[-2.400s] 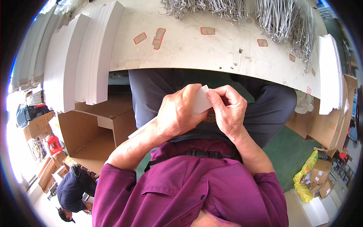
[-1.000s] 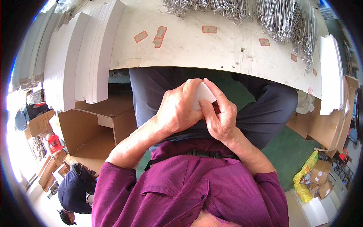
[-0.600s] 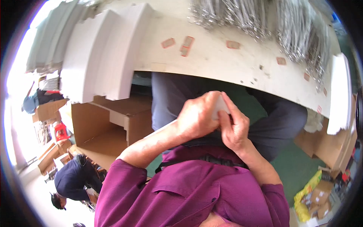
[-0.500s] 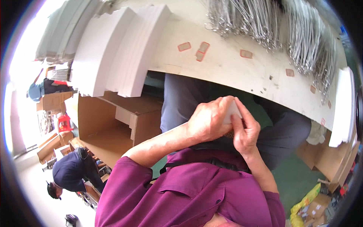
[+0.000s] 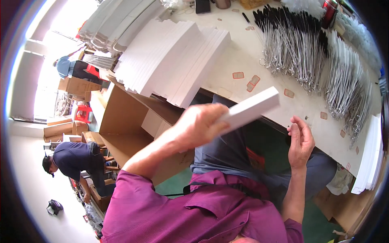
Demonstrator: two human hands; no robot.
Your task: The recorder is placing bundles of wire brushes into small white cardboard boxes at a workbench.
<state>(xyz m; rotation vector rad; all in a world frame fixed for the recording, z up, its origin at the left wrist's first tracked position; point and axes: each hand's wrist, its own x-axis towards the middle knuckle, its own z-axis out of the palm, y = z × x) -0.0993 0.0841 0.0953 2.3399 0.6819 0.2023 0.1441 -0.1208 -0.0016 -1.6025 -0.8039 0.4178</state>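
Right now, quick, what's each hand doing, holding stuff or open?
Left hand: closed around a white box.
Right hand: loosely open, fingers bent, holding nothing I can see.

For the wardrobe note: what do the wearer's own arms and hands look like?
The left hand and right hand are bare, with no gloves or watch showing. The purple sleeves end around the elbows.

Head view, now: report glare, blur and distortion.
Head view: glare whites out the upper-left background; head view: the left hand and the white carton it holds look motion-blurred, the right hand crisper; head view: fisheye distortion bows the stacked white cartons, and black fills the corners.
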